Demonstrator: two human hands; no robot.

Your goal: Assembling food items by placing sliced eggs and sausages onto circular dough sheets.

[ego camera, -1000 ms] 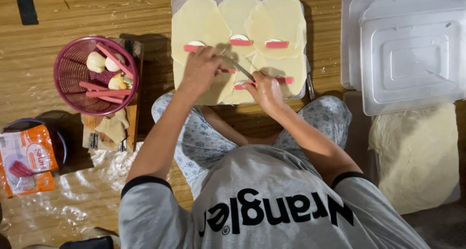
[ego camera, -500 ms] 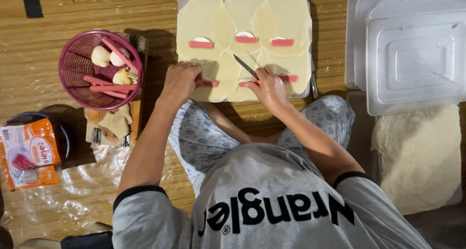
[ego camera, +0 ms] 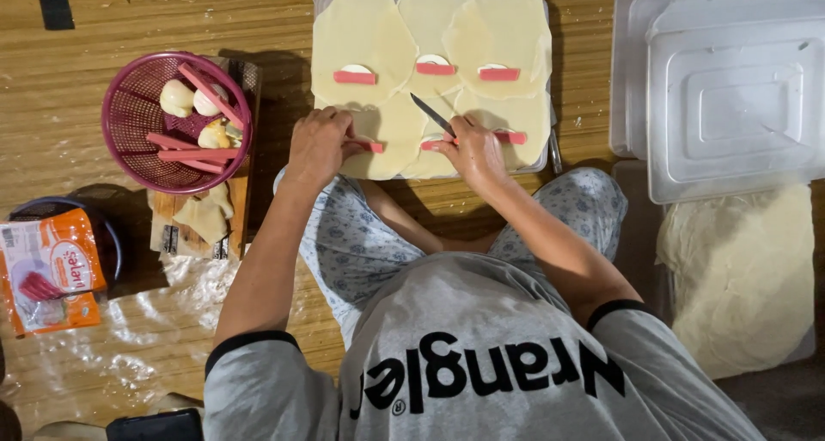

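The right hand [ego camera: 473, 149] was closed around the handle of a small knife [ego camera: 432, 115], its dark blade pointing up and away from the fingers over the pale wrappers. The left hand [ego camera: 320, 144] was curled, fingertips pinched on a pink sausage strip [ego camera: 371, 147] that lay on the near-left wrapper; the hand rested on that sheet's edge.

Under both hands sat a tray [ego camera: 550, 149] covered with thin round dough wrappers [ego camera: 361, 37], overlapping one another. Just beside the right hand another pink strip [ego camera: 511, 137] lay on the near-right wrapper. Beyond the hands, on the far row, three wrappers each carried a pink strip with a white egg slice [ego camera: 432, 60] touching its far side.

The wrappers looked very thin, soft and easy to tear, so I judged they would be best lifted by an edge with flat fingers. The strips seemed light, slightly slick and bendable, best pinched at mid-length. The knife was stiff and light, sensibly taken by the handle only.

To the left of the left hand stood a pink basket [ego camera: 129, 88] holding more strips and boiled egg pieces, resting partly on a wooden board [ego camera: 232, 226]. Further left lay an orange packet [ego camera: 56, 273] on clear plastic film. To the right of the right hand were stacked clear plastic lids [ego camera: 730, 97], and nearer the person a pile of spare wrappers [ego camera: 739, 278].
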